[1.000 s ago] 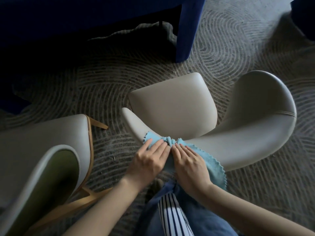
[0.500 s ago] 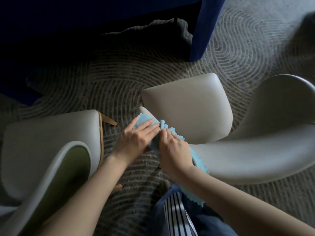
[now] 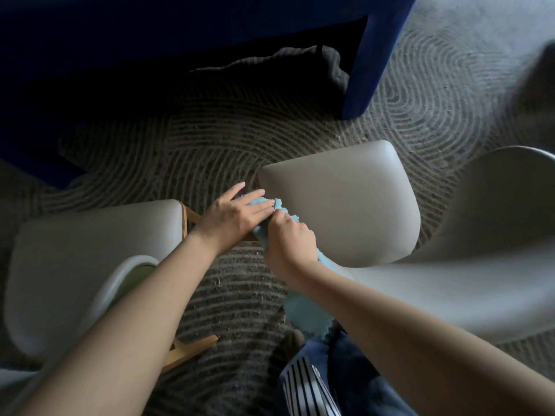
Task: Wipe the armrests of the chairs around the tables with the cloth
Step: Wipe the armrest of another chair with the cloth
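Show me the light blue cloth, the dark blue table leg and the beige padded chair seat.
light blue cloth [image 3: 306, 313]: head view, its loose hanging end.
dark blue table leg [image 3: 371, 64]: head view, middle of the leg.
beige padded chair seat [image 3: 345, 205]: head view, centre of the cushion.

The floor is covered by a grey carpet [image 3: 420, 94] patterned with curved, concentric ridges. At the right, a pale chair [image 3: 345, 205] is stood on it, with the front of its seat turned toward the far side. A second pale chair [image 3: 90, 235] is set on the carpet at the near left, and its wooden legs [image 3: 193, 349] are seen low against the pile. On the far side, a blue desk leg [image 3: 369, 61] is planted on the carpet. A dark crumpled heap [image 3: 300, 64] is seen lying in the shadow beneath the desk [image 3: 150, 25], just left of that leg. Pale specks are scattered over the carpet between the two chairs.
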{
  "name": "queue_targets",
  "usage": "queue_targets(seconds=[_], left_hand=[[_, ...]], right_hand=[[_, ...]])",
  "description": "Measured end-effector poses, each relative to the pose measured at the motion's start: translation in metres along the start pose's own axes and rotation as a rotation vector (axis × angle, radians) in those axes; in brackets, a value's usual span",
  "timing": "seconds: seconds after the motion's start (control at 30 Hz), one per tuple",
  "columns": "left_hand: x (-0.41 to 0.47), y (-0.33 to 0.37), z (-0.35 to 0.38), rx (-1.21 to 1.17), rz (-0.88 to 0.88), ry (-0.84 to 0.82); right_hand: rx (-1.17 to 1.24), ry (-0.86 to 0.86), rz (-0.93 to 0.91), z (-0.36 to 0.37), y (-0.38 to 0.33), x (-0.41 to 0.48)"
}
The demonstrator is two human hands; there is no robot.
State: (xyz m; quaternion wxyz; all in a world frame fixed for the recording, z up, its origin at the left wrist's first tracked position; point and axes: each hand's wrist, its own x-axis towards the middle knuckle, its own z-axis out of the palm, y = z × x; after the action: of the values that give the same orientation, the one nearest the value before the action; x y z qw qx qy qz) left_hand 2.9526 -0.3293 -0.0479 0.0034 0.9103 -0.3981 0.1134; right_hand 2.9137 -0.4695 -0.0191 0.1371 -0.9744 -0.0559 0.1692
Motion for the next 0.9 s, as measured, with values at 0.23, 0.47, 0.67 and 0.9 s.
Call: queue_targets(seconds=[0.23,0.47,0.67,0.9], left_hand=[[-0.030,0.029,-0.006,-0.562,-1.032,0.020],[-0.006,0.118,-0.023,-1.940,-1.760,0.525],[0.020,0.143,-0.035,-2.091,-1.736,0.596],[0.024,0.184,-0.029,-1.917,-1.616,0.669]], right_hand=[[0.158,-0.077,0.085,0.000,-0.015,0.037],[0.132,-0.209,-0.014,0.000,-0.008,0.038],[0.163,-0.240,-0.084,0.003,0.012,0.022],[0.162,-0.333,-0.112,-0.013,0.040,-0.011]])
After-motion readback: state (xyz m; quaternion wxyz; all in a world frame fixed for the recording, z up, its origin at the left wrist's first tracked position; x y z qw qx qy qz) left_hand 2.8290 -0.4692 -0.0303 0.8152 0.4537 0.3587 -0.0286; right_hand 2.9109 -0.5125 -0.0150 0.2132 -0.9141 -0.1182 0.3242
